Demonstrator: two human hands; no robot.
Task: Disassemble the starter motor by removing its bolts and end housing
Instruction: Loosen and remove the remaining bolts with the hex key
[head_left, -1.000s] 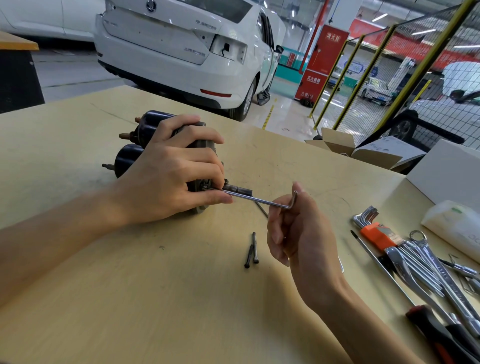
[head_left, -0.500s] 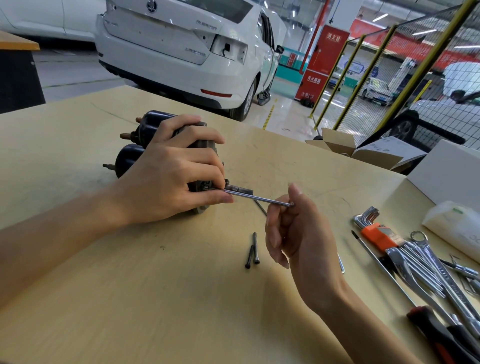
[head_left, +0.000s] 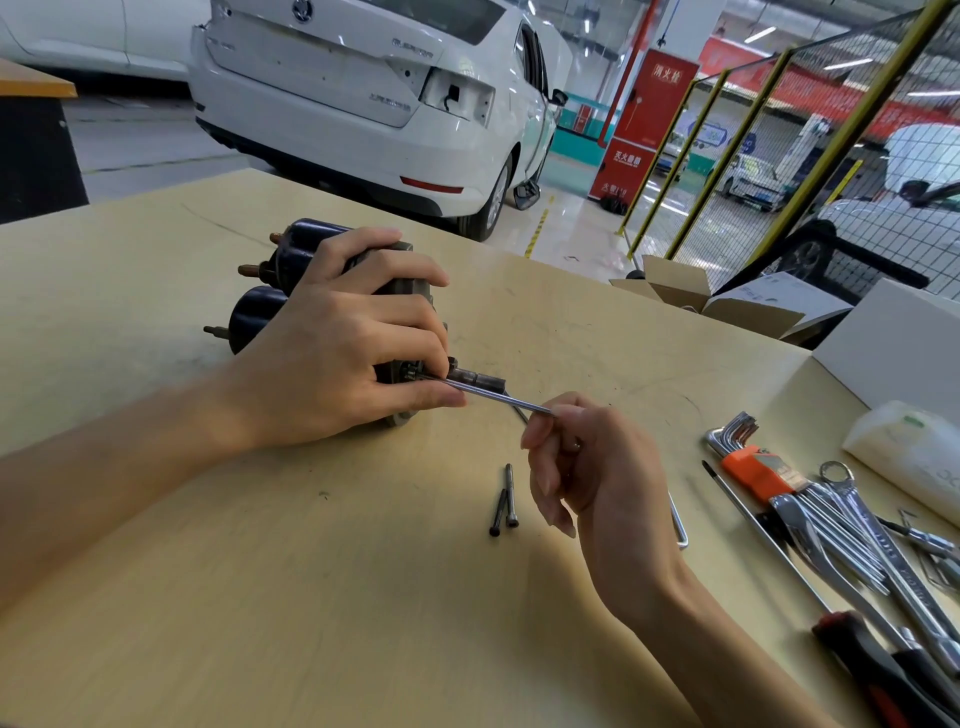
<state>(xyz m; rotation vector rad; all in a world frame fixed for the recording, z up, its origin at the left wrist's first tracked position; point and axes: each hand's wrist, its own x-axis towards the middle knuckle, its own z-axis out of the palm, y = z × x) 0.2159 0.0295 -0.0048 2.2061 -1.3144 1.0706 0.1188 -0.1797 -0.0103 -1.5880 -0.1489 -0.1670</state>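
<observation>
Your left hand (head_left: 332, 358) grips the starter motor (head_left: 291, 270) while your right hand (head_left: 587, 467) pinches the hex key (head_left: 493, 396), whose shaft runs leftward from your fingertips into the bolt.

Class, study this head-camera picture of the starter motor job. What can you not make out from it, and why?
- Hex key tip: hidden by the left hand, so its seat in a bolt is unclear.
- Starter motor end housing: mostly covered by that hand.
- Key's bend: hidden inside the right hand.
- Spanners: size marks too small; lower ends cut off by the right edge.
</observation>
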